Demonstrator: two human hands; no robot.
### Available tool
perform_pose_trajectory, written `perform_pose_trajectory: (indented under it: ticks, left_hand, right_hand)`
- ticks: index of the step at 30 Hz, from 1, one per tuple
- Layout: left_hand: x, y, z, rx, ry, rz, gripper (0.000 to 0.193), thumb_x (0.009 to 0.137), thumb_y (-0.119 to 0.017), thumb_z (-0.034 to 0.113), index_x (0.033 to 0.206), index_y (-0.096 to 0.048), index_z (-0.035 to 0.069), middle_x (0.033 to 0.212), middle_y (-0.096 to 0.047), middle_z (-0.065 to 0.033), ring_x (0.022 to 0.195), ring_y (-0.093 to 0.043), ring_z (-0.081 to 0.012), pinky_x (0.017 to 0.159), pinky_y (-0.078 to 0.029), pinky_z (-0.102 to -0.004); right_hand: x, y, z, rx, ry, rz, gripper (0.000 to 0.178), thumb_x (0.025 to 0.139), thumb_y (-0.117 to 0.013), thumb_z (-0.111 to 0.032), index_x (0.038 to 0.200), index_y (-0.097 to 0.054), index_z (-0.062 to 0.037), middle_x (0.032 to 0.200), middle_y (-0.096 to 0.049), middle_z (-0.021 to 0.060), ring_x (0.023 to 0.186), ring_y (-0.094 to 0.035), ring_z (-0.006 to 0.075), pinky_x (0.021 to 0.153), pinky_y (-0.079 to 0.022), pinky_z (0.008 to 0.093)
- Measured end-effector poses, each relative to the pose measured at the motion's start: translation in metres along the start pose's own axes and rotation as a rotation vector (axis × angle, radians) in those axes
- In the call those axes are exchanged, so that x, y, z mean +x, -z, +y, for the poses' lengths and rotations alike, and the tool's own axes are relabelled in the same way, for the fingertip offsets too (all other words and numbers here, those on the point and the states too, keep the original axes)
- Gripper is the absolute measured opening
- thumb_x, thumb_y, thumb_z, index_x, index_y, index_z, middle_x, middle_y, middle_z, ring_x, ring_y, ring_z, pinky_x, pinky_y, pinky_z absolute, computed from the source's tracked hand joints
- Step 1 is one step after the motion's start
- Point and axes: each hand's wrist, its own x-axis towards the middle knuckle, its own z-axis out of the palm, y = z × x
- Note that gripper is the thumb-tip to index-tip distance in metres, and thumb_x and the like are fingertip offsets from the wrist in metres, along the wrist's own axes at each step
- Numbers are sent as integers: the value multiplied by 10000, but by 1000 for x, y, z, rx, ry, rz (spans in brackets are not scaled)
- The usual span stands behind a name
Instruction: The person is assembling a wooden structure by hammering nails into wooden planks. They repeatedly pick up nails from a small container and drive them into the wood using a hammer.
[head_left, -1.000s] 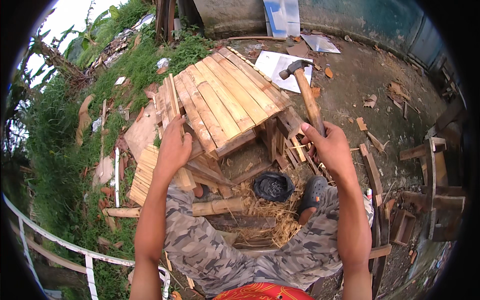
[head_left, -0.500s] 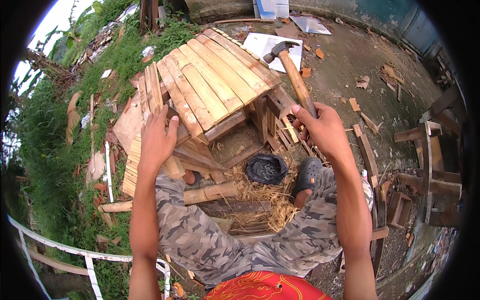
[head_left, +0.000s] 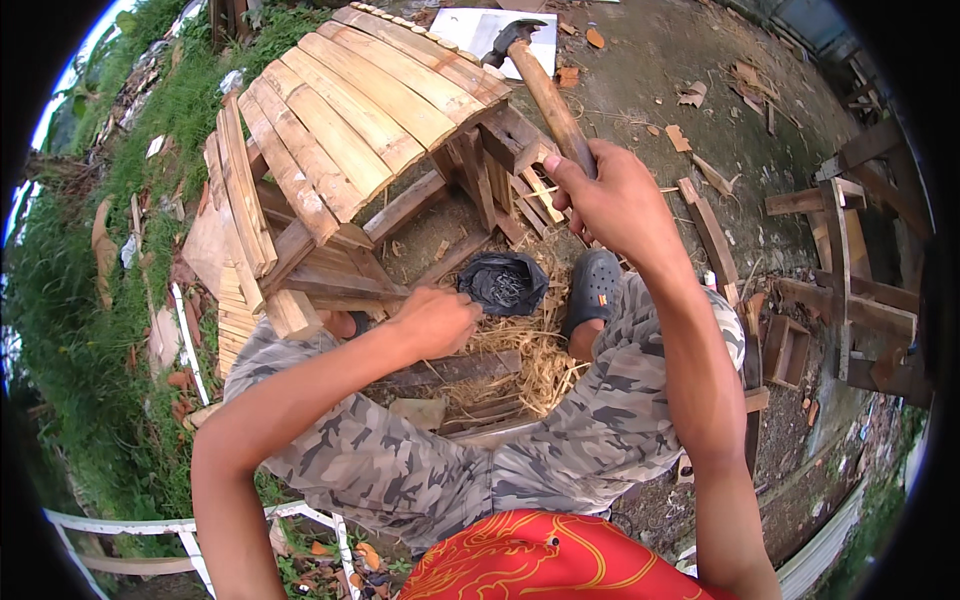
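Observation:
My right hand [head_left: 615,200] is closed round the wooden handle of a claw hammer [head_left: 545,90], its dark head raised past the right edge of the slatted top. Low beside a black plastic bag of nails [head_left: 505,284], my left hand [head_left: 436,320] has its fingers curled in. Whatever those fingers may hold is hidden. In front of me stands a wooden frame [head_left: 405,205] with pale bamboo slats [head_left: 350,100] laid side by side over it. More slats [head_left: 236,200] lean along its left side.
Wood shavings [head_left: 545,375] and offcuts lie between my feet, near a grey clog [head_left: 594,290]. A broken wooden frame [head_left: 845,270] and a small wooden box [head_left: 787,350] lie at right. Grass [head_left: 100,300] grows at left, with a white metal rail [head_left: 130,522] low down.
My left hand has left the slats at the frame's left side and come down and right, beside the nail bag. My right hand still grips the hammer. The view has shifted somewhat.

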Motion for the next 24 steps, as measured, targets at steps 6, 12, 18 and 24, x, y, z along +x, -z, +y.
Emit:
perform_pose_trajectory:
  ticks: [6, 12, 18, 24]
  left_hand:
    - [78, -110, -58, -68, 267, -242, 238, 902, -618, 215, 1077, -738, 107, 1013, -714, -138, 1036, -678, -350, 901, -535, -472]
    - [111, -187, -66, -392, 541, -75, 289, 975, -573, 261, 1209, -725, 184, 1190, -647, -132, 1163, -613, -332, 982, -498, -465]
    - [112, -227, -50, -299, 664, -33, 245, 991, -578, 275, 1132, -752, 177, 1175, -630, -119, 1150, -618, -323, 949, -529, -457]
    - [116, -238, -45, -261, 797, 41, 222, 978, -604, 255, 1091, -763, 149, 1160, -633, -111, 1139, -617, -315, 952, -528, -457]
  right_hand:
    - [5, -3, 6, -195, 2, -1, 410, 958, -633, -308, 941, -666, 100, 769, -654, 245, 732, -670, 367, 695, -509, 456]
    - [4, -1, 7, -317, 13, -45, 373, 948, -650, -285, 936, -674, 87, 764, -655, 300, 791, -662, 482, 743, -508, 508]
    - [5, 0, 5, -302, -18, -102, 346, 949, -639, -258, 954, -667, 87, 758, -658, 304, 790, -664, 491, 774, -512, 531]
    - [3, -3, 9, -286, 50, -66, 286, 933, -632, -168, 911, -639, 117, 743, -661, 316, 768, -686, 483, 739, -549, 527]
